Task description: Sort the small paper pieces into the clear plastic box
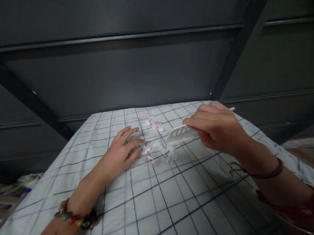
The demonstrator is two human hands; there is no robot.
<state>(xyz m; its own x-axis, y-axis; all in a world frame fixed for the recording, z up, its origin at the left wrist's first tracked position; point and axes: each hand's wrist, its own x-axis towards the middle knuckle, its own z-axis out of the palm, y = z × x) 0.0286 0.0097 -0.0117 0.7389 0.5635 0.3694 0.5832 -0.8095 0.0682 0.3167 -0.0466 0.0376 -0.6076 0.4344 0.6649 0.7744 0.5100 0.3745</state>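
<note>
Torn scraps of white and pink paper point(159, 147) lie loosely in the middle of the cloth, with a second small cluster of paper scraps point(155, 123) behind them. My left hand point(123, 148) rests at the left side of the nearer scraps, fingers apart and fingertips touching the edge of them. In my right hand point(216, 128) is a white slotted spatula point(180, 132), gripped near its blade. The blade's lower edge stands tilted on the cloth at the right side of the scraps. Most of its handle is hidden by my hand; the end shows behind it.
A white cloth with dark grid lines point(157, 202) covers the table. Dark grey panels with metal bars point(133, 73) rise right behind its far edge. Blurred items on a shelf point(28, 182) sit low at the left. Some brown floor point(308, 154) shows at the right.
</note>
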